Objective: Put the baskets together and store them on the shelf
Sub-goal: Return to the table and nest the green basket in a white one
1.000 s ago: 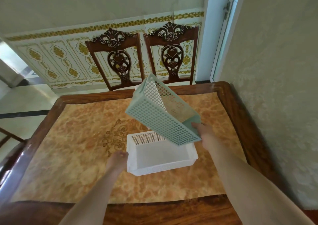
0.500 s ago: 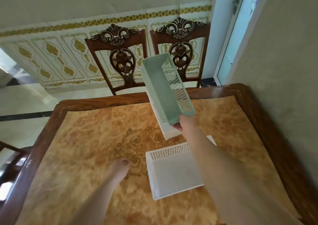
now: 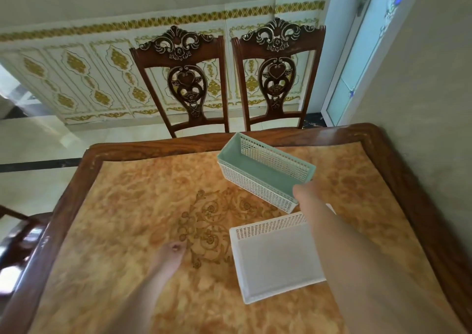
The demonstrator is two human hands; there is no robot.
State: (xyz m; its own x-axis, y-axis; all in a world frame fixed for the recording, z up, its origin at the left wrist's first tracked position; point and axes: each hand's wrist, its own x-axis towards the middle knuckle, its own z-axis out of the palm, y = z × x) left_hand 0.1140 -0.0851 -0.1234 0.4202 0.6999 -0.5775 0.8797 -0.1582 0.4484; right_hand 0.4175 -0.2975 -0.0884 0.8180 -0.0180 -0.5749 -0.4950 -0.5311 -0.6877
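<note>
A narrow mint-green basket sits nested inside a narrow white perforated basket on the far right part of the table. My right hand grips the near end of the green basket's rim. A wider, shallow white basket lies flat on the table just in front, partly covered by my right forearm. My left hand rests on the tabletop to the left of that wide basket, fingers curled, holding nothing.
The marble-patterned table has a raised dark wooden rim. Two carved wooden chairs stand behind its far edge. A wall runs along the right side, with a glass door at the far right. No shelf is in view.
My right hand lowered the green basket from a raised, tilted position down into the narrow white basket on the table. My left hand stayed on the tabletop.
</note>
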